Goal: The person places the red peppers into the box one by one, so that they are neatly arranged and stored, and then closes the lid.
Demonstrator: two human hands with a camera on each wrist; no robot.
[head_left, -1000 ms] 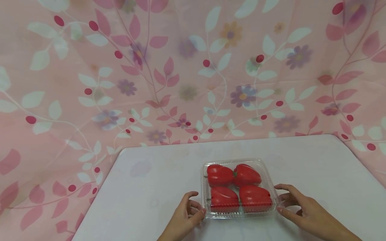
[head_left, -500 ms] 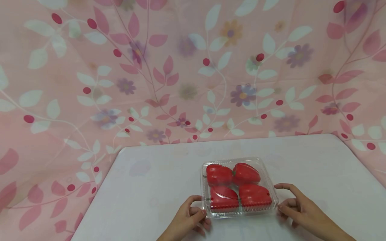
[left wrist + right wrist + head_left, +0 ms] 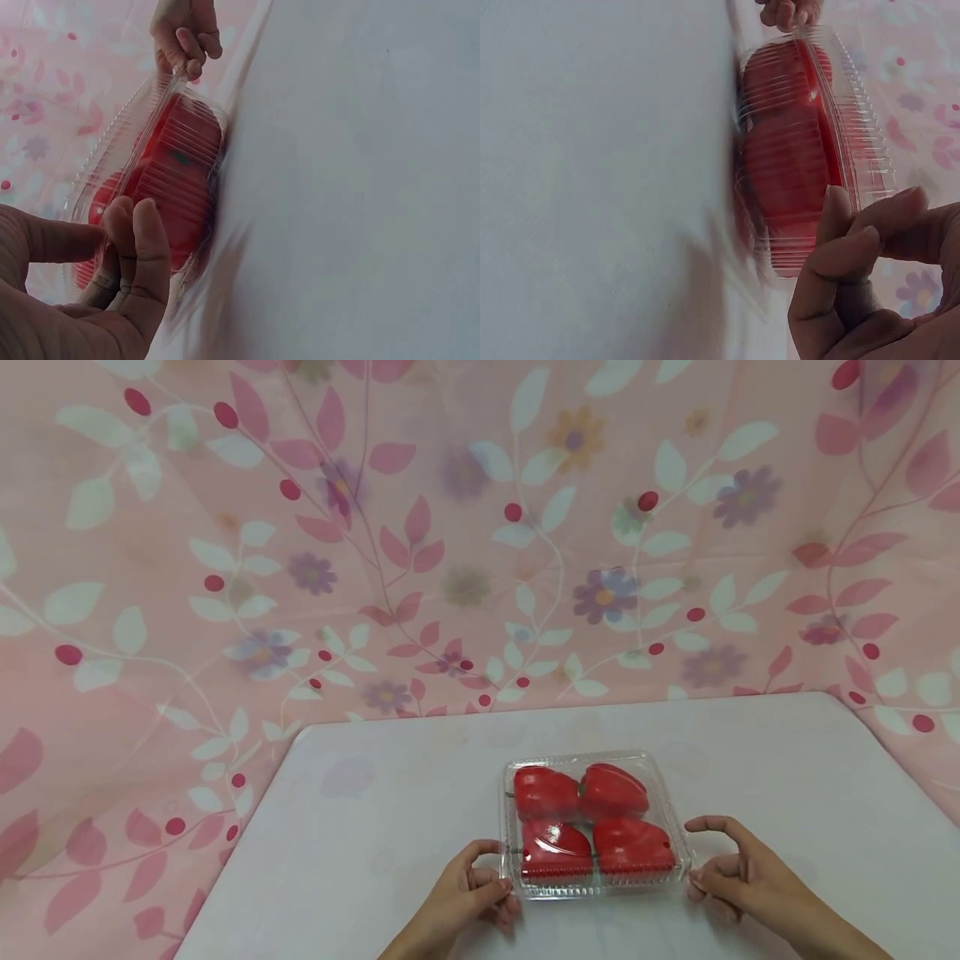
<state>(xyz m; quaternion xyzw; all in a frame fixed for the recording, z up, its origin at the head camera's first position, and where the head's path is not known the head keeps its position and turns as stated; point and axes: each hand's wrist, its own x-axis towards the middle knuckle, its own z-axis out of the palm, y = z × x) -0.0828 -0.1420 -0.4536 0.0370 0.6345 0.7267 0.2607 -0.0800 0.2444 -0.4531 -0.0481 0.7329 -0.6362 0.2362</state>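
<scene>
A clear plastic clamshell box (image 3: 577, 890) with its lid down holds several red bell peppers (image 3: 633, 847) in two rows. At its near left corner, my left hand (image 3: 472, 889) pinches the flange between thumb and curled fingers, with the index finger along the left side. My right hand (image 3: 750, 877) pinches the near right corner in the same way, its index finger bent beside the right edge. Both wrist views show the ribbed wall of the box (image 3: 184, 150) from the side, close to the table. Whether its base touches the tabletop I cannot tell.
The box is over the near middle of a white table (image 3: 375, 810) with rounded far corners. Behind the table hangs a pink floral cloth (image 3: 465, 543), which also drops down at the left and right.
The fingers of both hands have shifted under the rim, and the left index finger now meets the box's side. The box sits marginally higher in the head view.
</scene>
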